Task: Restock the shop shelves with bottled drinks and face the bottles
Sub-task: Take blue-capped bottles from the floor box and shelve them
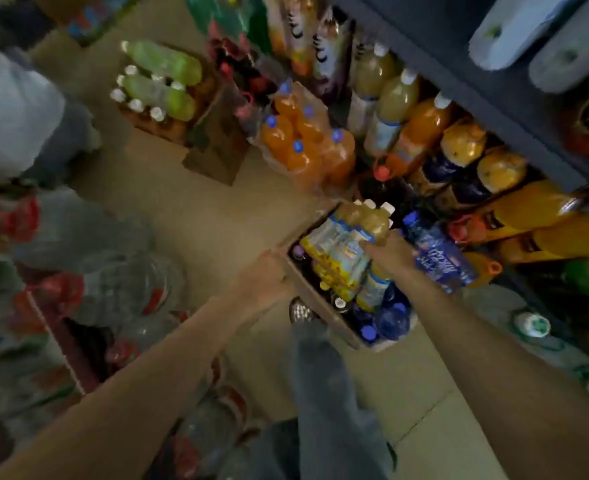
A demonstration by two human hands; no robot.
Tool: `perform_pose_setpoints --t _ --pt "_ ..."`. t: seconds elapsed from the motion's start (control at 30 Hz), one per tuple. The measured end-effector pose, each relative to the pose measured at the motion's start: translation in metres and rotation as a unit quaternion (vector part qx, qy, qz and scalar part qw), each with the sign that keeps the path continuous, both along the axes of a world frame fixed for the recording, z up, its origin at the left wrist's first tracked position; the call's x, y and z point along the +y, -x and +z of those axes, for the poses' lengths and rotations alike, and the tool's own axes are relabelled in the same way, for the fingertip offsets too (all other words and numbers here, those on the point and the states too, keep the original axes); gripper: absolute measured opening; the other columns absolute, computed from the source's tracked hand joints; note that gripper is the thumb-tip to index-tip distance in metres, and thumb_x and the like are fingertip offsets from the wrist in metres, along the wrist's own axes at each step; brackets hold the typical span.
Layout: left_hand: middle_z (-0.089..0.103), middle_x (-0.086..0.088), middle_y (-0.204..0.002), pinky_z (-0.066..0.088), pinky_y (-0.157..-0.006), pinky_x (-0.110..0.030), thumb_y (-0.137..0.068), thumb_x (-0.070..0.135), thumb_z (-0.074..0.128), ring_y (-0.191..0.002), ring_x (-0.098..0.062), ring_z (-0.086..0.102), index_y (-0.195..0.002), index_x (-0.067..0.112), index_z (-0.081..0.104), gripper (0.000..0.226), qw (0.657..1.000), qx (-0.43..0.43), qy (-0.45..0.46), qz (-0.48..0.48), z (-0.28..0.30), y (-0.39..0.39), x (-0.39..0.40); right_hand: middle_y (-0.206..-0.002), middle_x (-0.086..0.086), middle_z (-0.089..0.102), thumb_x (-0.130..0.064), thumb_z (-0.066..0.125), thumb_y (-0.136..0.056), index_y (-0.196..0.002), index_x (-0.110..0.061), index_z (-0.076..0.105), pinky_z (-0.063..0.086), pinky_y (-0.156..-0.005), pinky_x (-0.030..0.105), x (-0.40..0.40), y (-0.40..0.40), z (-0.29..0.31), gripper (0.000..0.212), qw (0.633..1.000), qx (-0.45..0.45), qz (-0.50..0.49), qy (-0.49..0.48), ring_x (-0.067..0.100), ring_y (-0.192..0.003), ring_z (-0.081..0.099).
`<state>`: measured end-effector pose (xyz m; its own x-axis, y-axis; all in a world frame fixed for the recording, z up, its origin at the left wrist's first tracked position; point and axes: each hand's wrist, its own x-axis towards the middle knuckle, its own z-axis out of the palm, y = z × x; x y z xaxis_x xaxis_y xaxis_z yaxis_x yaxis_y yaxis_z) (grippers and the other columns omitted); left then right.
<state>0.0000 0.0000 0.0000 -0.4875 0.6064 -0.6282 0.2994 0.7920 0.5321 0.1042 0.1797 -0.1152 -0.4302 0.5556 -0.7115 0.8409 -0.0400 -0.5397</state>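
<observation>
Down at floor level, the right hand (386, 252) curls over the top of a pack (346, 251) of pale juice bottles that stands in a box (324, 304), fingers wrapped on the near bottle's shoulder, though blur hides how firm the hold is. The left hand (263, 277) grips the box's rim on the side away from the shelf (487, 98), thumb over the edge, steadying it. A blue bottle (438, 252) lies tilted just beyond the right hand, its cap end pointing away from the person. The pack's bottles lean with their caps away from the person, so their long axis runs forward from the hand. The shelf rows lie past the right hand, on its outer side, so I judge this hand the nearer one for carrying the pack across.
</observation>
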Motion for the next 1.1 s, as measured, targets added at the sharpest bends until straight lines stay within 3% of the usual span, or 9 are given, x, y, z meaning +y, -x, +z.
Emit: perform_pose_setpoints --t 0.1,0.3,0.4,0.53,0.63,0.73,0.87,0.97,1.1 --pt "0.053 -0.015 -0.127 0.037 -0.086 -0.026 -0.088 0.013 0.053 -0.108 -0.031 0.057 -0.132 0.002 0.040 0.048 0.998 -0.001 0.057 -0.033 -0.036 0.049 0.012 -0.143 0.021 0.037 -0.034 0.061 -0.089 -0.143 0.000 0.020 0.039 -0.094 0.041 0.007 0.029 -0.020 0.076 0.995 -0.089 -0.052 -0.016 0.038 -0.127 0.041" --pt "0.061 -0.014 -0.117 0.045 -0.083 -0.032 -0.091 0.014 0.048 -0.103 -0.030 0.059 -0.130 0.006 0.036 0.041 0.991 -0.013 0.099 -0.083 -0.081 0.112 0.032 -0.148 0.022 0.020 -0.028 0.063 -0.088 -0.145 -0.002 0.013 0.037 -0.097 0.046 0.008 0.061 -0.051 0.080 0.977 -0.161 -0.135 -0.027 0.042 -0.133 0.028" --pt "0.062 -0.016 -0.114 0.045 -0.084 -0.034 -0.090 0.013 0.049 -0.102 -0.031 0.058 -0.132 0.006 0.034 0.045 0.990 -0.042 0.094 -0.097 -0.101 0.129 0.047 -0.144 0.023 0.027 -0.027 0.062 -0.088 -0.142 -0.001 0.016 0.038 -0.084 0.041 0.008 0.068 -0.064 0.076 0.969 -0.180 -0.161 -0.042 0.040 -0.128 0.034" --pt "0.063 -0.016 -0.110 0.047 -0.083 -0.035 -0.090 0.014 0.051 -0.100 -0.030 0.060 -0.135 0.010 0.032 0.049 0.985 -0.069 0.075 -0.140 -0.125 0.133 0.068 -0.140 0.022 0.032 -0.030 0.066 -0.084 -0.136 0.000 0.025 0.036 -0.100 0.046 0.006 0.070 -0.080 0.073 0.952 -0.180 -0.233 -0.085 0.039 -0.130 0.032" --pt "0.064 -0.013 -0.111 0.043 -0.078 -0.029 -0.092 0.013 0.048 -0.102 -0.027 0.059 -0.140 0.010 0.030 0.052 0.976 -0.042 0.025 -0.214 -0.139 0.124 0.083 -0.140 0.021 0.033 -0.031 0.063 -0.085 -0.135 -0.002 0.032 0.034 -0.101 0.047 0.002 0.055 -0.072 0.065 0.935 -0.174 -0.271 -0.149 0.038 -0.128 0.033" --pt "0.062 -0.009 -0.112 0.045 -0.086 -0.034 -0.092 0.017 0.050 -0.103 -0.026 0.059 -0.135 0.012 0.038 0.045 0.961 -0.010 -0.052 -0.272 -0.146 0.087 0.101 -0.138 0.020 0.032 -0.032 0.060 -0.086 -0.133 -0.007 0.036 0.029 -0.101 0.047 -0.005 0.009 -0.060 0.058 0.936 -0.222 -0.204 -0.184 0.038 -0.128 0.029" --pt "0.056 -0.009 -0.113 0.048 -0.080 -0.041 -0.090 0.016 0.053 -0.097 -0.025 0.059 -0.136 0.016 0.037 0.048 0.940 -0.084 -0.092 -0.317 -0.154 0.008 0.107 -0.144 0.019 0.019 -0.044 0.068 -0.078 -0.142 -0.021 0.028 0.027 -0.107 0.052 -0.031 -0.077 -0.068 0.079 0.936 -0.350 -0.033 -0.003 0.045 -0.130 0.024" --pt "0.054 -0.009 -0.116 0.049 -0.080 -0.038 -0.089 0.015 0.055 -0.099 -0.024 0.058 -0.137 0.018 0.036 0.052 0.930 -0.080 -0.081 -0.349 -0.166 -0.030 0.094 -0.141 0.021 0.020 -0.034 0.072 -0.077 -0.145 -0.024 0.024 0.036 -0.102 0.049 -0.052 -0.115 -0.083 0.084 0.956 -0.293 -0.001 0.028 0.047 -0.125 0.033" --pt "0.052 -0.008 -0.119 0.049 -0.081 -0.038 -0.087 0.012 0.058 -0.100 -0.023 0.057 -0.139 0.019 0.034 0.058 0.940 -0.032 -0.079 -0.331 -0.184 -0.063 0.071 -0.147 0.018 0.015 -0.029 0.071 -0.079 -0.146 -0.020 0.020 0.039 -0.097 0.044 -0.061 -0.127 -0.111 0.085 0.967 -0.224 0.106 -0.059 0.043 -0.121 0.038"
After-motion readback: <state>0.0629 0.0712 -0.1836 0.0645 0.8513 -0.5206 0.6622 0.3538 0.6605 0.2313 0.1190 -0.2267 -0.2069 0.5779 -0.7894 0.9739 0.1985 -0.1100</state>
